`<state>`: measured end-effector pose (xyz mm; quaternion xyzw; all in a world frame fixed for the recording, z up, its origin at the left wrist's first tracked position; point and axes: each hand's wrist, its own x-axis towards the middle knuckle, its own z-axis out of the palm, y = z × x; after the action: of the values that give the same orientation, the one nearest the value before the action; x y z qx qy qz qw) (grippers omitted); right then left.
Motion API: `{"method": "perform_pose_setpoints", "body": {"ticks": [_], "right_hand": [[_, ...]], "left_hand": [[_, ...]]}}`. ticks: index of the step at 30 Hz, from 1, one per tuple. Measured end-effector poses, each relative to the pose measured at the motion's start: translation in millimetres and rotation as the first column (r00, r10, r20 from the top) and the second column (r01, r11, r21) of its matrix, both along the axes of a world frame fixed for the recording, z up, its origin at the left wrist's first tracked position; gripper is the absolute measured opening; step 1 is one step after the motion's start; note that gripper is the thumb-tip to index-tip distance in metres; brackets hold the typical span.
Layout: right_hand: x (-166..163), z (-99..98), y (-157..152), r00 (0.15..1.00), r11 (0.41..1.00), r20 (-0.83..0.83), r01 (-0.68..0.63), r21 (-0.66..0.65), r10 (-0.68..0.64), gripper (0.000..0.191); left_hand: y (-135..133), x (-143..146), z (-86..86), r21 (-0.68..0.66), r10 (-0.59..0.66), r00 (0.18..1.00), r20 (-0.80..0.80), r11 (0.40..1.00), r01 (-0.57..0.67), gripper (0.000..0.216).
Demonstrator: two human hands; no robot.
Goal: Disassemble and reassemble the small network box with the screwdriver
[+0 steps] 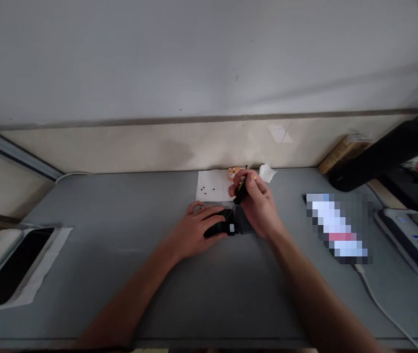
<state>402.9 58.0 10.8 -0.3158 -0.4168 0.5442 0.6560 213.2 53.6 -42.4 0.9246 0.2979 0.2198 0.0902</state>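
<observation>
A small dark flat device (227,226), with a white label on it, lies on the grey desk. My left hand (196,228) holds it from the left, fingers on its far side and thumb along its near edge. In my right hand (257,203) is a black-and-yellow screwdriver (241,191), tilted, its shaft pointing down at the device. Whether the tip touches is too small to tell. A dark grey flat piece (245,224) sits against the device's right side, partly under my right hand. Behind lies a white paper sheet (205,196) with several tiny dark bits, probably screws.
An orange-and-white animal-shaped item (234,172) and a crumpled tissue (267,173) lie by the wall. To the right are a phone (337,230) on a white cable, a black cylinder (385,154) and a power strip (411,240). A black-screened phone (17,264) rests at left.
</observation>
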Motion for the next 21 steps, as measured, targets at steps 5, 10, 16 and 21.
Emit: {"method": "perform_pose_setpoints", "body": {"ticks": [5,10,16,21], "right_hand": [[14.2,14.0,-3.7,0.973,0.977,0.089,0.208,0.052,-0.212,0.037],[66.9,46.1,11.0,0.409,0.829,0.759,0.472,0.299,-0.507,0.019],[83.2,51.8,60.2,-0.448,0.960,0.889,0.276,0.040,0.092,0.040],[84.6,67.0,60.3,-0.563,0.973,0.813,0.228,-0.018,0.147,0.033]], "left_hand": [[0.0,-0.8,1.4,0.004,-0.007,1.000,-0.024,1.000,0.008,0.031],[-0.5,-2.4,2.6,-0.021,-0.017,0.999,-0.034,1.000,0.016,0.034],[-1.6,-2.3,-2.3,0.036,-0.011,1.000,0.000,0.999,0.011,0.032],[-1.8,-3.3,-2.6,0.034,-0.023,1.000,0.004,0.999,0.023,0.032]]}}
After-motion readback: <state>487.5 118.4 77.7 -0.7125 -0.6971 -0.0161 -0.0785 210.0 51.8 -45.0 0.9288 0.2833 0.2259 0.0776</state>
